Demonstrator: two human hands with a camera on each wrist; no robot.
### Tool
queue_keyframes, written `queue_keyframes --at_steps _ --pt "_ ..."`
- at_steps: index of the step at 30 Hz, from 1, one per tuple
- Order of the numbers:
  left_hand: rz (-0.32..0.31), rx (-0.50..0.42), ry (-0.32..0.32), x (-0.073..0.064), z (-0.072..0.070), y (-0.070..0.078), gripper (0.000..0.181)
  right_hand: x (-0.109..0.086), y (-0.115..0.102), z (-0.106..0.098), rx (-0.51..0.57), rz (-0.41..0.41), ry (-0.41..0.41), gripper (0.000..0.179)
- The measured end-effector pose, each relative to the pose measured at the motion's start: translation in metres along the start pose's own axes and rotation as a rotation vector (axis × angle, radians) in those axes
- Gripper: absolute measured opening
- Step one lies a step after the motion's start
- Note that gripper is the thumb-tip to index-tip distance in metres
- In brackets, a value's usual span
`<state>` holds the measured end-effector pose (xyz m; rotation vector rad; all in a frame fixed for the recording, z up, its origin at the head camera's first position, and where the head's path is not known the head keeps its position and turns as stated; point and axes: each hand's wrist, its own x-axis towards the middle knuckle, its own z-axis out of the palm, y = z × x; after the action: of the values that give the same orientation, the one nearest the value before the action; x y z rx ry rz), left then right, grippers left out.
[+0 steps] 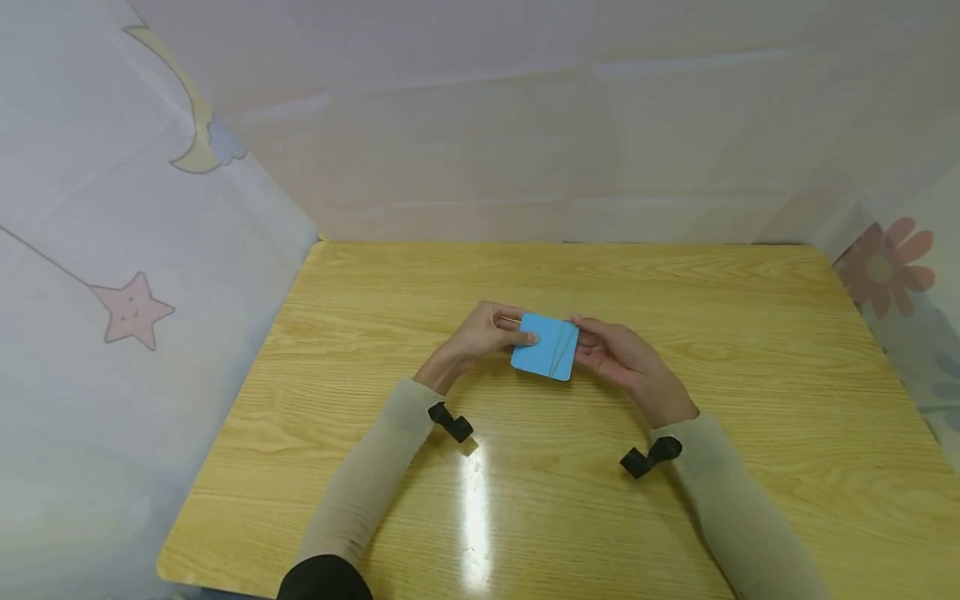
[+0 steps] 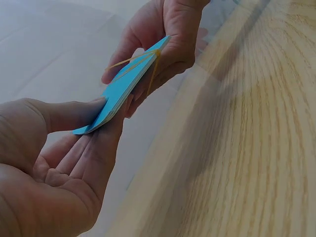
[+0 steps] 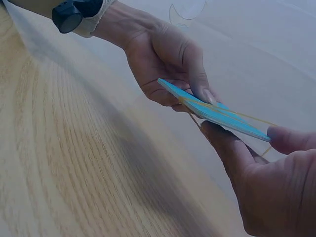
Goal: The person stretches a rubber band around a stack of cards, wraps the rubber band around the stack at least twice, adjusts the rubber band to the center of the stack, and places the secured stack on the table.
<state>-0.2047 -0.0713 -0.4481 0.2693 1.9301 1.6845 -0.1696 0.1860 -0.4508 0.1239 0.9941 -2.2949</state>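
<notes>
A thin stack of blue square cards with rounded corners is held above the wooden table, a thin yellow rubber band round its right part. My left hand pinches the stack's left side, thumb on the blue face and fingers beneath. At the opposite side, my right hand has its thumb and fingers at the edge, holding the band. In the right wrist view the rubber band runs taut from the near edge to the right thumb. White layers show along the cards' edge in the left wrist view.
The light wooden table stretches out on all sides beneath my hands. Behind it hangs a pale cloth, and another with a star and moon is at the left. A flower print shows at the right.
</notes>
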Motion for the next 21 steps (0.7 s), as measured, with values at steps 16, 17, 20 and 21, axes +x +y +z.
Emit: queue_keyframes --at_steps 16,17,20,21 --pt "-0.033 0.003 -0.040 -0.0003 0.0040 0.0005 0.055 -0.0002 -0.0011 0.0034 -0.065 0.012 0.063 0.023" --pt "-0.031 0.004 -0.038 -0.0007 0.0038 0.0009 0.054 -0.0002 -0.0012 0.0030 -0.063 0.011 0.062 0.023" --pt "-0.021 0.005 -0.036 -0.0010 0.0019 0.0012 0.052 0.0000 -0.0021 0.0010 -0.074 0.006 0.067 0.022" --pt "-0.019 0.006 -0.037 -0.0010 0.0011 0.0016 0.051 0.0001 -0.0025 0.0007 -0.080 0.005 0.068 0.023"
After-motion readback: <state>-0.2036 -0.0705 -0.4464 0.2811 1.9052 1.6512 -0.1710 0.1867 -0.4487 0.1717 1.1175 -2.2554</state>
